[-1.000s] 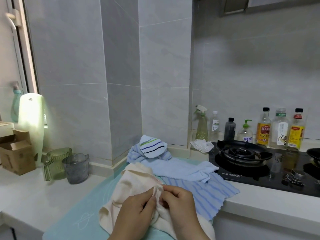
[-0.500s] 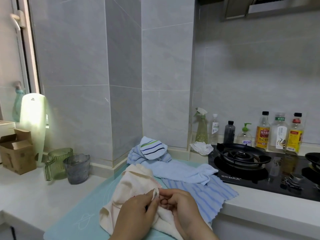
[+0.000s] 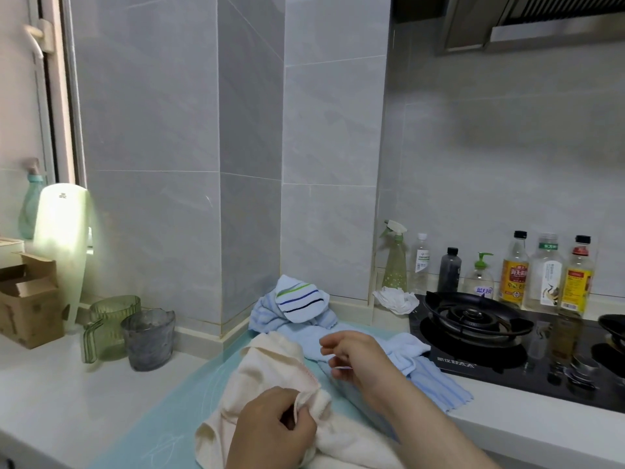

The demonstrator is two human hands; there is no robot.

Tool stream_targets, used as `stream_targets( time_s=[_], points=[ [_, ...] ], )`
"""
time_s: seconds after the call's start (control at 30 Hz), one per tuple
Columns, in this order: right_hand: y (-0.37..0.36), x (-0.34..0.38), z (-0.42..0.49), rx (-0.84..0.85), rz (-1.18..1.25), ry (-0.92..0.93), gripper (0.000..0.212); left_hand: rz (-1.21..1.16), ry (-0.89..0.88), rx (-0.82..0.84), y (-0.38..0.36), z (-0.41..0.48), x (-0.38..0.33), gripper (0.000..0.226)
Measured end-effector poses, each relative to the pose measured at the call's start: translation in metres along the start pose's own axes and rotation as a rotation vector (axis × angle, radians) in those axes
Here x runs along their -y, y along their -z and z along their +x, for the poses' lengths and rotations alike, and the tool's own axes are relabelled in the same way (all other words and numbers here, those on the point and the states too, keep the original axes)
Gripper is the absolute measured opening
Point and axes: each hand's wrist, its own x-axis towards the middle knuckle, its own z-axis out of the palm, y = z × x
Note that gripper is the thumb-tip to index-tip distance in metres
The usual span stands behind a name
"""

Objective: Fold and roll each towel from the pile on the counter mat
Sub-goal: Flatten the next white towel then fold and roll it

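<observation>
Seen from my head camera, lower middle of the frame: half a second before, both my hands were bunched together on one hem of the cream towel [image 3: 270, 374]. By this moment they had parted. My left hand [image 3: 274, 431] stayed low, thumb and fingers pinched on that towel's stitched hem. My right hand [image 3: 358, 360] had let go and risen up and to the right, over the light blue towel [image 3: 402, 350], with its fingers curled. A thin pale sliver showed at the fingertips, and I could not tell whether the hand held a thread or nothing at all. The cream towel lay crumpled on the teal counter mat [image 3: 182, 414], not yet flat. I judged the fold barely begun: my right hand needed another corner before the cloth could be spread.

Behind it, at the centre of the frame, sat the rest of the pile. The light blue towel lay over a blue striped towel [image 3: 439, 390], and a bundled striped towel [image 3: 301, 301] sat against the wall corner. These crowded the far half of the mat and would likely hamper spreading. Just right of the pile was the gas hob [image 3: 473, 319], with crumpled white paper [image 3: 395, 299] and a row of bottles [image 3: 514, 272] behind it. Left of the mat stood a green jug [image 3: 111, 323] and a grey measuring cup [image 3: 148, 336].
</observation>
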Motion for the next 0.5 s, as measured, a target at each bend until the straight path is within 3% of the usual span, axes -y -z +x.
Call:
stream_targets(
  time_s=[0.1, 0.23, 0.27, 0.33, 0.4, 0.5],
  points=[
    [-0.014, 0.006, 0.021, 0.109, -0.251, -0.017, 0.036, -0.047, 0.059, -0.005, 0.001, -0.001, -0.003, 0.014],
    [-0.041, 0.004, 0.038, 0.296, -0.462, -0.055, 0.038, -0.013, 0.087, 0.065, -0.001, 0.0, -0.001, 0.025],
    [-0.046, 0.003, 0.041, 0.335, -0.507, -0.038, 0.035, 0.003, 0.087, 0.076, -0.002, 0.0, 0.0, 0.027],
    [-0.054, 0.001, 0.042, 0.381, -0.619, 0.032, 0.006, 0.068, 0.087, 0.078, 0.0, 0.0, -0.001, 0.027],
    [-0.052, 0.003, 0.04, 0.323, -0.533, 0.039, 0.007, 0.115, 0.104, 0.073, 0.004, 0.0, -0.005, 0.023],
    [-0.032, 0.02, 0.034, 0.084, -0.194, 0.062, 0.02, 0.134, 0.083, -0.037, 0.011, 0.0, -0.011, 0.016]
  ],
)
